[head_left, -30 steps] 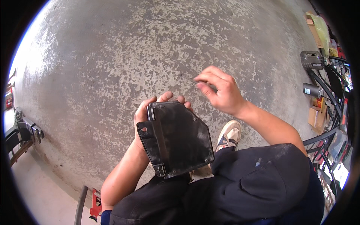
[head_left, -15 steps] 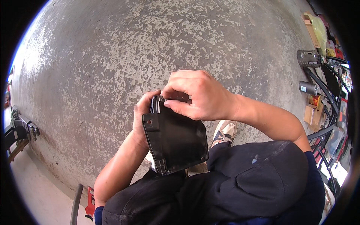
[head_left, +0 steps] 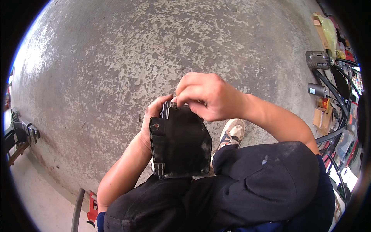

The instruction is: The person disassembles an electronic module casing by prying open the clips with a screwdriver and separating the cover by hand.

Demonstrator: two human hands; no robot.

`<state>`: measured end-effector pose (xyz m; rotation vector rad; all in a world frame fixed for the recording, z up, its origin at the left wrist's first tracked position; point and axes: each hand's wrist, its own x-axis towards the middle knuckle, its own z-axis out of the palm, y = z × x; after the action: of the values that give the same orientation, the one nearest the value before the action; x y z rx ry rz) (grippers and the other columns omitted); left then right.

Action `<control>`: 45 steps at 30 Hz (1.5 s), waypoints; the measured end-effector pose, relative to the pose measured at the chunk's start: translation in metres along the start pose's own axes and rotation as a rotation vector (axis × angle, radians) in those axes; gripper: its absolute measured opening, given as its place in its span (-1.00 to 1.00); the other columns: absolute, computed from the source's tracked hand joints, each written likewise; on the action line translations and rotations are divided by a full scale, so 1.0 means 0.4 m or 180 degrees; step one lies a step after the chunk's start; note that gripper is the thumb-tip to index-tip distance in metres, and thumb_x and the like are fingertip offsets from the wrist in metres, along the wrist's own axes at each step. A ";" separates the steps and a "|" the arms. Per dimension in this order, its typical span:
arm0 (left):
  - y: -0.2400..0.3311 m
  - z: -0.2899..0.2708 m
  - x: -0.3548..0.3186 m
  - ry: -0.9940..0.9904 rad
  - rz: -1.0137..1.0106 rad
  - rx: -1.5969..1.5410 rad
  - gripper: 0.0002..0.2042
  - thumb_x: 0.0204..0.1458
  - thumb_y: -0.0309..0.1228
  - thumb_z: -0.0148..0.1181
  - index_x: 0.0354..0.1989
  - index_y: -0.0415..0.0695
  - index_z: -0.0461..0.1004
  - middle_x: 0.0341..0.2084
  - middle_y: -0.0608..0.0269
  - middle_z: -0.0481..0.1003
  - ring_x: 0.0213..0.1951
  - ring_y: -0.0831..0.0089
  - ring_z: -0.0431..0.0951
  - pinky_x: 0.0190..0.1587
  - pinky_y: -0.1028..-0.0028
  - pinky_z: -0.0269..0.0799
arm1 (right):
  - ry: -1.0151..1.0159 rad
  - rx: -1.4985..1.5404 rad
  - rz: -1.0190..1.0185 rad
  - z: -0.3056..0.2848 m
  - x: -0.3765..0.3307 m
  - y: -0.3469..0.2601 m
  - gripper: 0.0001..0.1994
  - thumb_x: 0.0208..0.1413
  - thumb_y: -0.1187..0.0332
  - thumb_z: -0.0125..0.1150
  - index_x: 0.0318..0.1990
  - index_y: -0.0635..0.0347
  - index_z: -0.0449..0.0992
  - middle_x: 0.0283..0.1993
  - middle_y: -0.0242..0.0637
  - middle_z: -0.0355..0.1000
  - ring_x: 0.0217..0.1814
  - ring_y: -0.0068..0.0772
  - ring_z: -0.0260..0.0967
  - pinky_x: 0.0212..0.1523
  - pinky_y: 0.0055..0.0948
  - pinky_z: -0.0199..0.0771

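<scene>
A flat black plastic housing (head_left: 181,143) stands tilted above my thighs, its broad face turned up to me. Its upper right corner is cut at a slant, and a small tab with a hole sits at its left edge. My left hand (head_left: 154,112) is closed round its upper left side, with most of the fingers hidden behind it. At the top edge, my right hand (head_left: 208,96) is bent over with thumb and fingers curled in a pinch on the rim. Whether a small piece lies between those fingertips cannot be seen.
Below the housing are my dark trousers (head_left: 270,174) and one light shoe (head_left: 232,133) on the worn concrete floor (head_left: 166,46). Along the right stand black metal frames, a grey cylindrical canister (head_left: 317,90) and cardboard boxes (head_left: 321,118). A red metal part (head_left: 92,208) lies at lower left.
The housing has turned slightly more upright and its top has shifted a little right. My right hand has moved slightly right, its thumb now lower against the top edge.
</scene>
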<state>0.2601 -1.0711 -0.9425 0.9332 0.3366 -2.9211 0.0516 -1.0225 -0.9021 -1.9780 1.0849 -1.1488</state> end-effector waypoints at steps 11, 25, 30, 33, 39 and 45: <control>0.006 -0.113 0.048 0.0606 0.0419 -0.0116 -0.69 0.15 -0.13 -0.01 -0.14 -0.11 0.46 -0.08 -0.02 0.52 0.07 0.02 0.45 0.17 0.01 0.34 | 0.0672 -0.0217 0.2957 0.049 -0.205 0.346 -0.85 -0.03 0.45 0.13 -0.34 0.29 0.59 -0.44 -0.19 0.56 -0.41 -0.44 0.52 -0.35 -0.39 0.50; 0.002 -0.034 0.031 -0.0259 0.1271 -0.0215 -0.43 0.12 -0.03 -0.08 0.15 -0.23 0.39 0.20 -0.05 0.36 0.31 0.04 0.25 0.34 0.04 0.14 | 0.0524 0.3931 0.3294 0.160 -0.195 -0.015 -0.38 0.24 -0.02 0.15 0.23 0.32 0.27 0.08 -0.21 0.40 0.13 -0.46 0.31 0.09 -0.39 0.42; 0.088 -0.044 -0.031 -0.0979 0.0364 0.0794 -0.11 0.07 0.23 0.01 0.32 -0.37 0.12 0.21 -0.19 0.32 0.28 0.06 0.31 0.31 0.04 0.21 | -0.0421 0.2339 0.2712 0.017 -0.149 0.053 -0.46 0.23 0.02 0.20 0.14 0.30 0.38 -0.03 -0.32 0.47 0.00 -0.52 0.36 0.06 -0.47 0.39; 0.095 -0.092 -0.059 -0.0311 -0.0100 0.2375 -0.19 0.02 0.00 0.29 0.29 -0.37 0.18 0.12 -0.02 0.42 0.13 0.25 0.46 0.22 0.23 0.34 | -0.1235 0.1889 0.2730 -0.023 -0.078 0.064 -0.48 0.25 0.05 0.18 0.15 0.32 0.39 0.02 -0.24 0.48 0.11 -0.46 0.36 0.16 -0.42 0.34; 0.042 -0.028 -0.039 0.0068 0.0400 0.3084 -0.50 0.05 -0.37 0.35 0.14 -0.30 0.39 -0.07 0.24 0.54 -0.04 0.50 0.51 0.07 0.45 0.41 | 0.0221 0.0016 0.3147 -0.005 -0.157 0.200 -0.48 0.20 -0.08 0.15 0.03 0.24 0.47 -0.05 -0.11 0.46 0.05 -0.18 0.41 0.07 -0.24 0.41; 0.013 -0.065 -0.049 0.0405 0.1414 0.2044 -0.56 0.18 -0.20 0.17 0.10 -0.27 0.40 -0.14 0.23 0.55 -0.11 0.48 0.54 -0.02 0.45 0.45 | -0.0784 -0.2230 0.2512 0.042 -0.367 0.241 -0.57 0.10 0.20 0.24 0.06 0.20 0.37 0.06 -0.09 0.32 0.19 -0.05 0.28 0.11 -0.21 0.36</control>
<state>0.2915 -1.0704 -0.9528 1.0758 -0.7531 -2.5654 -0.0100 -0.9402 -1.0455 -1.7592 2.0453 -0.0951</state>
